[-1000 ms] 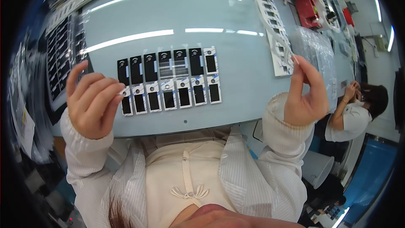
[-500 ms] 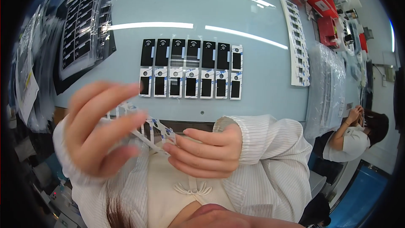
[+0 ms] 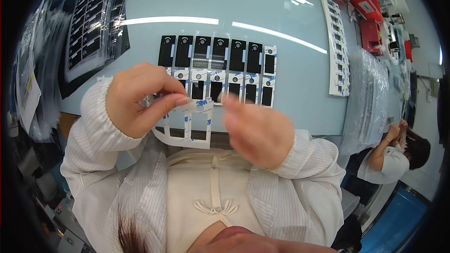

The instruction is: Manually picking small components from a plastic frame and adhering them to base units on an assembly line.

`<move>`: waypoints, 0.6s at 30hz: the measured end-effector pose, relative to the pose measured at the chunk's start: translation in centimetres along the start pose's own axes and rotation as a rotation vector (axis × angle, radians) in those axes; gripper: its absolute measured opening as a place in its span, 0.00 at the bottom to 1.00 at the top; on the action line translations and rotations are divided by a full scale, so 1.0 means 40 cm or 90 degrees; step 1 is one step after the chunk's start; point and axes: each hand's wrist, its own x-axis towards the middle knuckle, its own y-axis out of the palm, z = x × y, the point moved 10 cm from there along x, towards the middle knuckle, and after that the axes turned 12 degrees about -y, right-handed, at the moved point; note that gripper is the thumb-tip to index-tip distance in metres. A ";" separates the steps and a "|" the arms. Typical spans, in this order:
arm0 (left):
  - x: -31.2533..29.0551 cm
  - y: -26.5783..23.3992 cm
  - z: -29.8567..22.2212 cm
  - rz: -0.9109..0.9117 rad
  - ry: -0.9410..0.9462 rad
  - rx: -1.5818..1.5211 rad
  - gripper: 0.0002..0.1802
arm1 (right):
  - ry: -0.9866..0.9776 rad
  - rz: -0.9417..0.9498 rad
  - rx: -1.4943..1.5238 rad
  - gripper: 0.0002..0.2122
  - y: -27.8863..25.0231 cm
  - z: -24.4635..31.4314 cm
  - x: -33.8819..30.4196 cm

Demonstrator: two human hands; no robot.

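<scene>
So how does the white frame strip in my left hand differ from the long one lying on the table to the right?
The held strip is short, lifted off the table, pinched by the left hand. The table strip is much longer, lying flat, untouched. Both are white with rectangular windows and blue tabs.

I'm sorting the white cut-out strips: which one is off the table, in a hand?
The short white strip, pinched by the left hand in front of the chest. The long white strip lies flat on the table, at its right side.
</scene>
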 end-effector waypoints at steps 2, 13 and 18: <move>0.010 0.005 -0.016 -0.011 0.009 0.038 0.03 | 0.485 -0.096 0.246 0.22 0.010 -0.147 -0.087; 0.041 0.087 0.011 0.084 -0.077 -0.105 0.06 | 0.674 -0.163 0.578 0.04 0.084 -0.190 -0.157; 0.038 0.084 0.019 0.084 -0.088 -0.101 0.05 | 0.702 -0.187 0.641 0.05 0.092 -0.193 -0.172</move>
